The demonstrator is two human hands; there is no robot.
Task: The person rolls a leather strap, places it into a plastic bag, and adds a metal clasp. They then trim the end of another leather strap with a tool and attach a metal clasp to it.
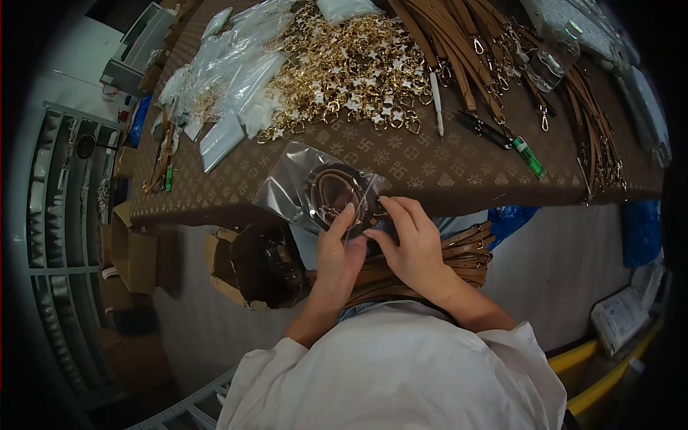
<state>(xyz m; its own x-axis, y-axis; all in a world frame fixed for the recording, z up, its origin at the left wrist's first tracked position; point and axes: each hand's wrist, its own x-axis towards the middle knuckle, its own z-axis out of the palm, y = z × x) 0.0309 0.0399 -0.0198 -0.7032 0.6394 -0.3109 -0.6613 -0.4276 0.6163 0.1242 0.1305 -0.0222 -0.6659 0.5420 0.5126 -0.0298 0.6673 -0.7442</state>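
A coiled dark strap with gold hardware (332,188) sits inside a clear plastic bag (283,188), held just in front of the table edge. My left hand (340,251) grips the bag from below, its thumb pressed over the coil. On the bag's right side, my right hand (407,233) has its thumb and fingers closed around the edge near the strap. Glare on the plastic hides part of the coil. Behind my wrists, a bundle of tan leather straps (466,251) lies across my lap.
The table (430,165) bears a heap of gold clasps (351,64), clear bags (247,79), tan straps (459,50), a white pen (436,104) and a green lighter (529,158). An opened cardboard box (228,265) stands below at left. Shelving (64,270) is far left.
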